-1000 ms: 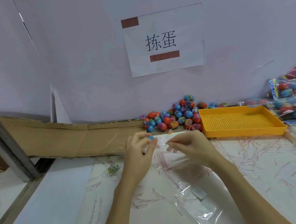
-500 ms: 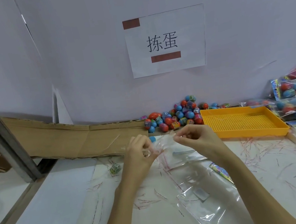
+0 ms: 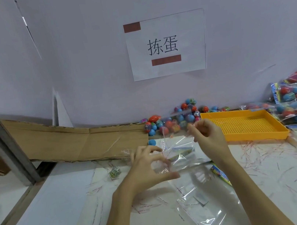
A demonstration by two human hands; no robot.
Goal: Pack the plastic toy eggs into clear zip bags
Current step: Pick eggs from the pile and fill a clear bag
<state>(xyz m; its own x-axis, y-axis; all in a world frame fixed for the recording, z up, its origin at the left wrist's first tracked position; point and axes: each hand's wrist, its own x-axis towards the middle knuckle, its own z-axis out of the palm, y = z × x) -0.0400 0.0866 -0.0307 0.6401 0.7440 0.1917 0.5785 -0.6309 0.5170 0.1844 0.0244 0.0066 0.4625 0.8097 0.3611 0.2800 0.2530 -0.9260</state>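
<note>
White surface [image 3: 66, 211] against a pale wall. From left: the left hand [image 3: 148, 167] pinches the lower edge of a clear zip bag [image 3: 179, 146]; the right hand [image 3: 208, 138] pinches its upper edge, lifted. Loose toy eggs [image 3: 172, 121] lie behind; yellow tray [image 3: 243, 135] at right.

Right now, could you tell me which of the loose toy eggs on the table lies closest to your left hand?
The single blue egg, lying alone just beyond the left hand, apart from the main egg pile by the wall.
</note>
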